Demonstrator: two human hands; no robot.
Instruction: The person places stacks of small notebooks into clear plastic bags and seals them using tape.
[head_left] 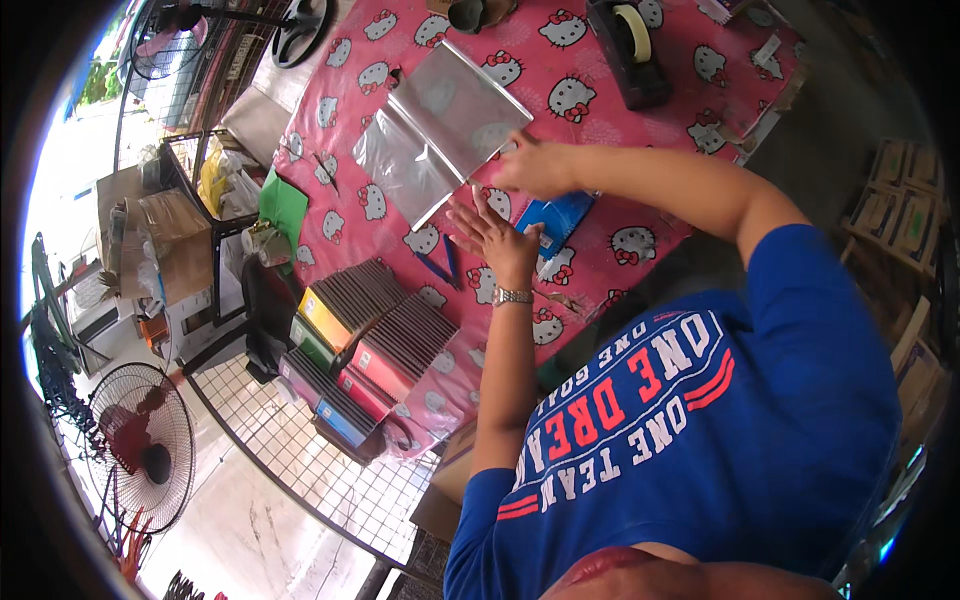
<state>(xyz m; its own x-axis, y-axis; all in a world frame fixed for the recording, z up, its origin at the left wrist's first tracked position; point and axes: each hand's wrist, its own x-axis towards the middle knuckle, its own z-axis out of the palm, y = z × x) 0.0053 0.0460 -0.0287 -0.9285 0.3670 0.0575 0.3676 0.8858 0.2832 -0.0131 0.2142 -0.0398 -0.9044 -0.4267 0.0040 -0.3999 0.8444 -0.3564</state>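
Observation:
Clear plastic sheets (462, 100) with a pale strip along the edge lie spread on the pink table cover. My left hand (497, 245) is open, its fingers spread at the near corner of the plastic; a metal watch is on that wrist. My right hand (538, 167) is closed at the right edge of the plastic, its fingers curled down; what they hold, if anything, is hidden. Just behind my left hand lies a blue booklet (558, 222), partly covered by my hands. Left of my left hand are blue-handled scissors (440, 267).
Stacks of spiral-edged notebooks (385, 335) in several colours stand at the table's left corner. A black tape dispenser (632, 60) sits at the far right. A green sheet (284, 208) hangs at the left edge. A standing fan (142, 447) and cardboard boxes (168, 245) are farther left.

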